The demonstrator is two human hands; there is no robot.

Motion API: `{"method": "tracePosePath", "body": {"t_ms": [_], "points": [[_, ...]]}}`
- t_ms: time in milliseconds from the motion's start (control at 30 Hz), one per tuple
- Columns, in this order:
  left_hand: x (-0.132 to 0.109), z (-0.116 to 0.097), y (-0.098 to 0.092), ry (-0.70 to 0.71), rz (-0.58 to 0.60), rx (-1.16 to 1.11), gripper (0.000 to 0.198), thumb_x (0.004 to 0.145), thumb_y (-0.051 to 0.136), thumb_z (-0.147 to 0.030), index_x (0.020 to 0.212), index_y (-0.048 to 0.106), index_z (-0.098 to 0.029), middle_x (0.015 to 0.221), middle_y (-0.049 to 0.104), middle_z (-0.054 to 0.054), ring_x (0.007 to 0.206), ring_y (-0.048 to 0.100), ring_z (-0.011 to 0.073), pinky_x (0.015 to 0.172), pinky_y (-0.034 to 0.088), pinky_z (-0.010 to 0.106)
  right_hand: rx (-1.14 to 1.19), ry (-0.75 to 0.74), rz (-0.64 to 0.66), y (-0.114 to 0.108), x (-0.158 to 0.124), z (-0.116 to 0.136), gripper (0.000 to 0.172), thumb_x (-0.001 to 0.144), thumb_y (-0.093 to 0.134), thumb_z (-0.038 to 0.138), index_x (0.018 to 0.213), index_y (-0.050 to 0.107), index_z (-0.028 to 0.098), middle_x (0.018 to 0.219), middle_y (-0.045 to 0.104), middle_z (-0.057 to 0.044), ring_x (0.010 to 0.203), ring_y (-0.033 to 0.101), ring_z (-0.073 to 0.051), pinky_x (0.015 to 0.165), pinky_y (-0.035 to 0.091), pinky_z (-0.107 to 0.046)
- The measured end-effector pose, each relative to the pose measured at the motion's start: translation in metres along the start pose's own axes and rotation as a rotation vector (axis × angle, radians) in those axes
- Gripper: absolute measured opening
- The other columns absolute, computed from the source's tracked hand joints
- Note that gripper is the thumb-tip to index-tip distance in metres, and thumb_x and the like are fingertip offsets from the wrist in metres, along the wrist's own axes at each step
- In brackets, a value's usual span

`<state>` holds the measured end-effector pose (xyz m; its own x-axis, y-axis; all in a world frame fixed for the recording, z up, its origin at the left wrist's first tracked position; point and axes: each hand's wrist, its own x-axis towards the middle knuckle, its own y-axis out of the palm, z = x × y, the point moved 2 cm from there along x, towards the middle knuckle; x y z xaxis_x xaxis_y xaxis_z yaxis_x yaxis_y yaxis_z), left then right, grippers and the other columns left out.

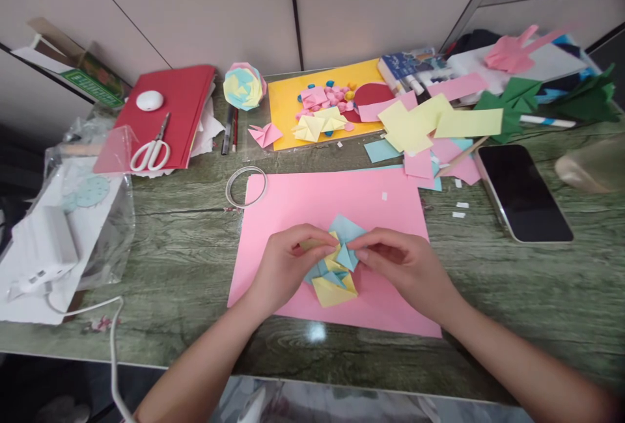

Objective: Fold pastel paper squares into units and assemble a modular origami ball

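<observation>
While the left hand (288, 255) pinches a yellow edge (333, 259) of the folded-paper model (334, 285) between thumb and forefinger, the right hand (409, 260) grips a pointed light-blue flap (346, 258). Model: creased, angular, overlapping facets, over a smooth pink sheet (317, 196); round tape roll (229, 195) overlaps the sheet's corner.

No word, brand or number can be read with certainty. The green side of the open carton (95, 79), at the back left of the table (185, 250), carries white lettering too small and blurred to make out. The blue box (406, 66), at the back right, bears pale printing, likewise unreadable here.
</observation>
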<state>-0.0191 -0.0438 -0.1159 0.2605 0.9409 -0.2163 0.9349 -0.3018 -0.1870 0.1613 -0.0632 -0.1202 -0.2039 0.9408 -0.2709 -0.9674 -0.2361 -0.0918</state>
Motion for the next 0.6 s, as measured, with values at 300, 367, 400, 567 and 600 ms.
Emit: {"method": "tracePosePath", "body": {"t_ms": [300, 367, 400, 567, 600], "points": [[-0.0015, 0.0013, 0.0035, -0.054, -0.033, -0.025, 0.003, 0.071, 0.068, -0.017, 0.073, 0.069, -0.019, 0.074, 0.070, 0.000, 0.066, 0.062, 0.0106, 0.059, 0.048, 0.019, 0.038, 0.037, -0.018, 0.0006, -0.0016, 0.0034, 0.011, 0.076, 0.061, 0.023, 0.082, 0.071, 0.024, 0.080, 0.070, 0.000, 0.077, 0.063, -0.015, 0.071, 0.050, -0.027], [-0.0009, 0.0020, 0.0037, -0.060, -0.031, -0.027, 0.003, 0.070, 0.068, -0.019, 0.073, 0.069, -0.019, 0.075, 0.071, 0.000, 0.066, 0.062, 0.0115, 0.059, 0.049, 0.020, 0.057, 0.045, -0.016, 0.0004, -0.0014, 0.0032, 0.012, 0.075, 0.061, 0.023, 0.083, 0.071, 0.024, 0.081, 0.070, -0.001, 0.077, 0.064, -0.015, 0.071, 0.051, -0.028], [-0.0005, 0.0025, 0.0037, -0.061, -0.033, -0.026, 0.003, 0.070, 0.069, -0.020, 0.073, 0.069, -0.018, 0.075, 0.071, 0.001, 0.066, 0.063, 0.0120, 0.059, 0.049, 0.020, 0.066, 0.047, -0.013, 0.0003, -0.0014, 0.0028, 0.012, 0.075, 0.062, 0.024, 0.083, 0.071, 0.024, 0.082, 0.071, -0.001, 0.078, 0.064, -0.016, 0.071, 0.052, -0.028], [0.0016, 0.0057, 0.0046, -0.074, -0.029, -0.053, 0.007, 0.069, 0.070, -0.023, 0.073, 0.069, -0.018, 0.076, 0.070, 0.002, 0.066, 0.062, 0.0130, 0.058, 0.049, 0.022, 0.105, 0.052, -0.010, 0.0001, -0.0016, 0.0012, 0.011, 0.075, 0.063, 0.026, 0.082, 0.071, 0.022, 0.079, 0.071, -0.002, 0.074, 0.065, -0.016, 0.068, 0.053, -0.028], [0.0018, 0.0061, 0.0049, -0.078, -0.028, -0.068, 0.006, 0.069, 0.070, -0.022, 0.073, 0.069, -0.018, 0.075, 0.070, 0.002, 0.066, 0.062, 0.0125, 0.058, 0.048, 0.021, 0.112, 0.058, -0.010, 0.0002, -0.0016, 0.0012, 0.011, 0.075, 0.063, 0.026, 0.082, 0.071, 0.022, 0.079, 0.071, -0.002, 0.072, 0.065, -0.015, 0.068, 0.053, -0.028]]}}
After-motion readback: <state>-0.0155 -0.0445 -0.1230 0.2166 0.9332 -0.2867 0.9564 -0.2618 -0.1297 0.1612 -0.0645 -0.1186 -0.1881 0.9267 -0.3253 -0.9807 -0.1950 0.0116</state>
